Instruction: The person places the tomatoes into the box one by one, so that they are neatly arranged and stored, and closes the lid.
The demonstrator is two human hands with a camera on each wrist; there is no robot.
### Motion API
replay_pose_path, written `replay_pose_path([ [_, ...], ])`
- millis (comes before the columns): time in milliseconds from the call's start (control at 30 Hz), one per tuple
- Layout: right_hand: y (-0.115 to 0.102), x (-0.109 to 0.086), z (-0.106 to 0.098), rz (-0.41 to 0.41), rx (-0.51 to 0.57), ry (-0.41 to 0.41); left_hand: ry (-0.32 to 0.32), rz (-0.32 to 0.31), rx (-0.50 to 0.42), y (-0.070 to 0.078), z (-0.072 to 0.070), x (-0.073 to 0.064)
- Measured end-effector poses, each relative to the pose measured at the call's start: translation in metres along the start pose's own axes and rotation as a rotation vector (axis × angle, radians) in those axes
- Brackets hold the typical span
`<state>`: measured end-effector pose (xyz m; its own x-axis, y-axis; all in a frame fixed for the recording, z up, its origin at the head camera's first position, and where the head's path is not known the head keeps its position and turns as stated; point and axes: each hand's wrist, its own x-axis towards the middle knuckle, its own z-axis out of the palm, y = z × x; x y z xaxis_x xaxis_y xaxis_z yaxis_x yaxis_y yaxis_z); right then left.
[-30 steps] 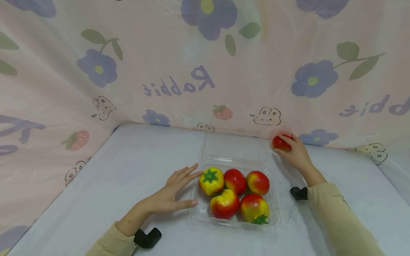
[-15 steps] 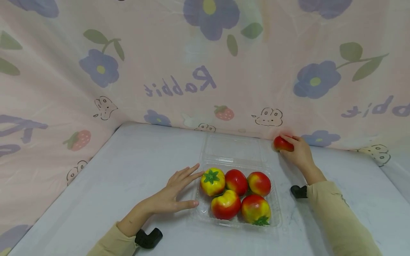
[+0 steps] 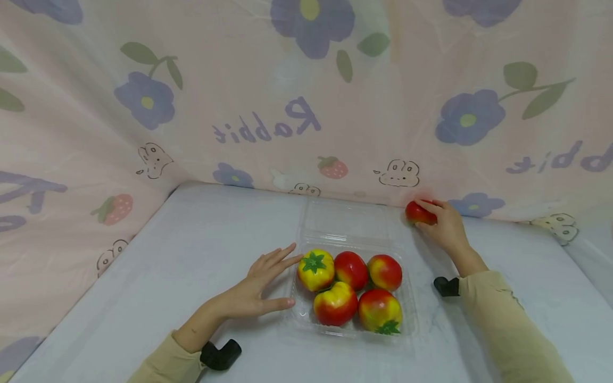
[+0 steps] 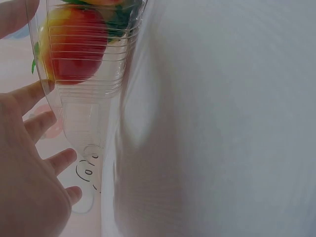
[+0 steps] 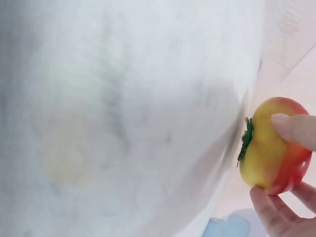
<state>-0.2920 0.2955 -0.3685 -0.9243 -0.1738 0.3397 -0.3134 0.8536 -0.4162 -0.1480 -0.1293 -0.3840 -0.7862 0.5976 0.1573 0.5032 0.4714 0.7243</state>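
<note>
My right hand (image 3: 445, 229) pinches a glossy red-and-yellow fruit (image 5: 276, 148) with a green leafy cap, at the table's back edge. In the right wrist view, the thumb presses one side and the fingertips the other, with the cap facing the table. A clear plastic clamshell box (image 3: 409, 324) lies with its lid (image 3: 349, 221) folded back. Several similar fruits sit in the box, among them a yellow one (image 3: 316, 270) with a green star-shaped cap. My left hand (image 3: 249, 292) is spread at the box's left side; in the left wrist view, its fingertips touch the clear wall.
The white marbled table (image 3: 201, 229) meets a pink printed cloth (image 3: 268, 80) at the back and left. A black angled piece (image 3: 221, 355) sits at the left cuff, and another black piece (image 3: 446, 287) at the right cuff.
The right hand's thumb and fingers have shifted slightly on the fruit, which stays near the back edge. Left hand and box look unmoved.
</note>
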Motion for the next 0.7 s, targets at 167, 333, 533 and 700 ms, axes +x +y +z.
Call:
replay_pose_path([
  [167,-0.006,-0.004,-0.004,0.007,0.004,-0.011,0.003,0.005,-0.001,-0.001,0.000,0.000],
  [333,-0.012,-0.010,-0.006,-0.008,0.010,-0.014,0.001,-0.009,0.000,-0.001,0.000,-0.001],
  [533,-0.018,-0.019,-0.010,-0.063,0.025,0.021,-0.002,-0.018,-0.004,0.002,0.000,-0.001],
  [700,-0.025,-0.028,-0.014,-0.123,0.033,0.053,-0.002,-0.022,-0.002,0.002,0.000,-0.001],
])
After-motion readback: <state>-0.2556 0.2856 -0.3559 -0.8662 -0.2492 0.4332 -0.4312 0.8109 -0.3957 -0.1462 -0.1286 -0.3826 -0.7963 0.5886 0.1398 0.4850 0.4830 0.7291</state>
